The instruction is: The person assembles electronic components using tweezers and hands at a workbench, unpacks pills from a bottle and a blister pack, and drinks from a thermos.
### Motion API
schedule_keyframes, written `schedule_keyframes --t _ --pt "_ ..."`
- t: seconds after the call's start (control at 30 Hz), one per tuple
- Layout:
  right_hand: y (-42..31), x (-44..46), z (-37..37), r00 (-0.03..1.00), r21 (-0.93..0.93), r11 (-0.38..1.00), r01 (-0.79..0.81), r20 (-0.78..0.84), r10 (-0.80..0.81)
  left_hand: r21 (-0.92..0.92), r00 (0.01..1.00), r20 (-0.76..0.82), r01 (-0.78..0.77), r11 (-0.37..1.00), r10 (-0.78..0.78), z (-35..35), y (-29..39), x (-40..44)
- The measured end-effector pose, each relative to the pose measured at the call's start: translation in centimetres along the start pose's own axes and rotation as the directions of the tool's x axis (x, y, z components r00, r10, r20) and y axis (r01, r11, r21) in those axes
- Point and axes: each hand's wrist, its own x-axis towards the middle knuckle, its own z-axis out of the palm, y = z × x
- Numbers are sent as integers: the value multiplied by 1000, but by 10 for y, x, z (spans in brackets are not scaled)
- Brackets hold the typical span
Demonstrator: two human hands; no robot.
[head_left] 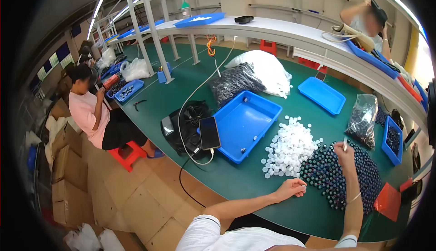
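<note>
My right hand (346,156) is closed in a pinch over a spread pile of small dark round parts (324,171). A slim white piece (345,143) sticks up from its fingertips; its kind is not clear. Lower and to the left, my left hand (290,189) hovers or rests by the pile's near edge. Its fingers are curled together, and whatever they hold is too small to make out. A heap of small white round caps (290,149) lies just beyond the left hand, touching the dark parts.
Left of the heap stands a blue tray (247,124) with a few small parts; a phone (209,133) on a cable leans there. Bags (362,119), another blue tray (321,95) and an orange-red bin (388,201) surround the green table (218,169). A person (91,108) sits left; another stands behind the shelf.
</note>
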Motion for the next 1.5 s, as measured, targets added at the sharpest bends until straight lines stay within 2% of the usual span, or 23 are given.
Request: schedule_keyframes --t 0.07,0.17,0.23,0.27,0.37,0.47,0.53,0.6,0.63,0.8,0.83,0.87,0.93,1.0,1.03,1.1,1.13,1.2,1.23,1.33,1.43,1.5 --pt "-10 -53 26 987 -109 993 46 160 -28 -38 1000 8 10 999 -9 -2 3 0" --pt "-4 -104 42 906 -118 993 2 420 48 -80 999 -8 51 996 -52 -2 8 -1" --pt "-3 -125 53 883 -156 988 11 464 64 -133 998 31 57 989 -53 -5 1 1" --pt "-1 -133 58 882 -78 996 -31 468 64 -130 998 36 60 990 -56 -5 -3 2" --pt "9 -142 67 928 -21 998 -58 367 61 -111 996 63 64 992 -58 -1 -7 2" --pt "8 -139 63 964 -188 980 65 264 -13 -104 995 56 89 991 -84 1 4 -2" --pt "0 -142 62 978 -148 987 60 207 -28 -86 995 38 91 992 -88 2 5 -2" --pt "15 -138 60 961 -376 904 205 254 -112 -84 994 59 99 992 -94 3 6 -2" --pt "16 -138 62 945 -411 863 293 263 -196 -91 994 63 99 991 -93 3 6 -3" --pt "24 -143 65 931 -365 858 363 185 -315 -21 988 111 107 994 -104 1 -1 -3" --pt "24 -145 64 937 -338 874 349 137 -321 29 990 77 118 993 -120 1 1 -3" --pt "17 -147 59 934 -363 860 358 133 -332 1 990 62 127 992 -127 0 5 -4" --pt "4 -152 49 973 -177 957 228 12 -230 11 991 32 131 991 -132 -2 7 -5" --pt "-7 -149 33 952 13 978 208 -230 -200 -2 992 1 128 992 -128 1 16 -6" --pt "-17 -151 25 951 189 975 115 -304 -53 -17 993 0 122 992 -122 3 21 -7" --pt "-8 -151 18 960 144 983 114 -272 -71 -53 994 -11 112 992 -113 5 25 -6" --pt "6 -152 19 978 42 994 105 -188 -95 -55 994 -16 109 993 -110 8 26 -6" --pt "14 -166 29 999 -116 993 8 -49 -14 -56 992 -4 124 991 -124 12 29 -6" --pt "15 -172 34 999 -163 985 51 -5 -52 -65 992 -11 126 990 -127 15 29 -7" --pt "26 -180 47 997 -91 995 -32 67 38 -17 994 21 108 994 -108 18 25 -9" --pt "48 -180 57 997 -7 998 64 53 -63 6 996 -9 92 996 -92 22 25 -10" --pt "33 -180 56 999 -41 999 29 29 -28 98 997 -13 73 993 -72 24 31 -10"
